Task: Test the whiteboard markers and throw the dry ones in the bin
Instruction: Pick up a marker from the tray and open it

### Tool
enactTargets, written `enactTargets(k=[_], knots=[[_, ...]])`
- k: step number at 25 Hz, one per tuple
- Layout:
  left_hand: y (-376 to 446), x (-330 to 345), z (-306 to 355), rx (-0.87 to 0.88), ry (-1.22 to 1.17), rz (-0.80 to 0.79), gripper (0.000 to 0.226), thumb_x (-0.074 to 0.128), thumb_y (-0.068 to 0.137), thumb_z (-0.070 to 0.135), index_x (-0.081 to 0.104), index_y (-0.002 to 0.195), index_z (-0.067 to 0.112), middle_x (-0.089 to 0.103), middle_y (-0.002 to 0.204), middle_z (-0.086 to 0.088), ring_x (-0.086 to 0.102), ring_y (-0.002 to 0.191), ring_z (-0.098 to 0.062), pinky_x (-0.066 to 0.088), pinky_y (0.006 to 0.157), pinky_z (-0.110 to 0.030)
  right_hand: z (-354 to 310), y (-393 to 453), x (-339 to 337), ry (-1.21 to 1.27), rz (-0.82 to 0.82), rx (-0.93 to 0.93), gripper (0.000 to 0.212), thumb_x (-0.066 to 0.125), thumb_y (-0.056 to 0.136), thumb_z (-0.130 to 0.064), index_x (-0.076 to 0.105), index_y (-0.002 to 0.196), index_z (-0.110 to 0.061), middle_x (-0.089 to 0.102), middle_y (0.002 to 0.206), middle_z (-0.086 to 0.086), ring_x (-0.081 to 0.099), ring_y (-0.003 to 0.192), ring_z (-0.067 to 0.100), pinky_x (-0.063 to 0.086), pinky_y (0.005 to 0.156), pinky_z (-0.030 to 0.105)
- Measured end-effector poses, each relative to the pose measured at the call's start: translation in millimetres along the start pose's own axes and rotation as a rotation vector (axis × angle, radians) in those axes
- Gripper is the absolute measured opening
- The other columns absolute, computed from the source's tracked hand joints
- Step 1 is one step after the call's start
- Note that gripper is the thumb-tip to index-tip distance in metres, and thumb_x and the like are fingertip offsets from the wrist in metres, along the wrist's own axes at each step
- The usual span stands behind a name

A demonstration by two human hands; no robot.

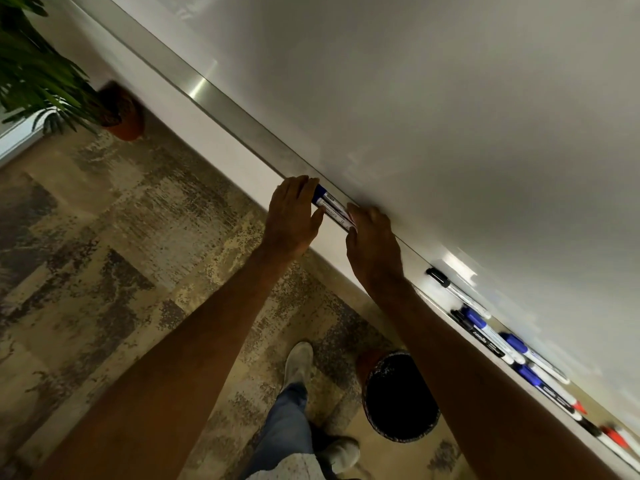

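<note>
Along the whiteboard (450, 116) runs a ledge (426, 271) holding spare markers (498, 341). Your left hand (292, 216) and right hand (374, 244) each grip one end of a blue-capped marker (332, 209), just off the whiteboard's lower edge. Below that edge, under your right forearm, stands the bin (398, 400).

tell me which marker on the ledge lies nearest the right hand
The black-capped marker, at the near end of the row on the tray. It lies just past the right hand; the blue- and red-capped ones sit farther along.
</note>
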State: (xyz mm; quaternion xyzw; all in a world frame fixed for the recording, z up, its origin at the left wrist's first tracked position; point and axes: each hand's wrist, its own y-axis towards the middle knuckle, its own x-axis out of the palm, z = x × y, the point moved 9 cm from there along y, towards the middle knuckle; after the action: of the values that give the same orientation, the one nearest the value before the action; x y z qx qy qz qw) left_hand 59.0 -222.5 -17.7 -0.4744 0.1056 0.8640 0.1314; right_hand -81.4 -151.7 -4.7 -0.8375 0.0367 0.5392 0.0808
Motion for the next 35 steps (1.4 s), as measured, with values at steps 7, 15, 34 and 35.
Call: enactTargets(k=[7,15,34,35], knots=[[-24.4,11.4,45.6,0.002,0.011,-0.014,0.064,0.069,0.092,0.025,0.044,0.149,0.009,0.036,0.158,-0.019,0.027,0.149,-0.039,0.026,0.121,-0.051,39.3,-63.7,-30.1,0.049,0.124,0.067,0.038,0.058,0.099,-0.004,0.061,0.135,-0.011,0.061,0.13,0.009,0.057,0.115,0.026,0.056,0.084,0.038],[-89.0,56.8,166.6,0.277,-0.057,-0.062,0.045,0.07,0.089,0.019,0.059,0.131,0.007,0.056,0.138,-0.015,0.049,0.129,-0.033,0.044,0.107,-0.048,119.5,-167.5,-63.9,0.089,0.209,0.289,0.035,0.06,0.097,-0.007,0.063,0.132,-0.013,0.06,0.132,0.007,0.054,0.121,0.025,0.051,0.093,0.036],[-133.4,154.1,271.5,0.432,0.108,-0.406,0.042,0.069,0.093,0.026,0.058,0.132,0.017,0.061,0.132,-0.006,0.055,0.122,-0.029,0.048,0.095,-0.047,230.3,-246.5,-83.6,-0.047,0.282,0.47,0.04,0.07,0.091,-0.007,0.063,0.131,-0.006,0.066,0.125,0.015,0.059,0.111,0.038,0.051,0.093,0.047],[-132.3,155.9,272.6,0.429,0.12,-0.412,0.04,0.068,0.093,0.027,0.058,0.131,0.017,0.062,0.131,-0.005,0.054,0.121,-0.029,0.047,0.096,-0.047,233.1,-243.1,-81.8,-0.07,0.283,0.462,0.038,0.071,0.09,-0.006,0.065,0.127,-0.006,0.068,0.12,0.015,0.06,0.107,0.039,0.053,0.089,0.047]])
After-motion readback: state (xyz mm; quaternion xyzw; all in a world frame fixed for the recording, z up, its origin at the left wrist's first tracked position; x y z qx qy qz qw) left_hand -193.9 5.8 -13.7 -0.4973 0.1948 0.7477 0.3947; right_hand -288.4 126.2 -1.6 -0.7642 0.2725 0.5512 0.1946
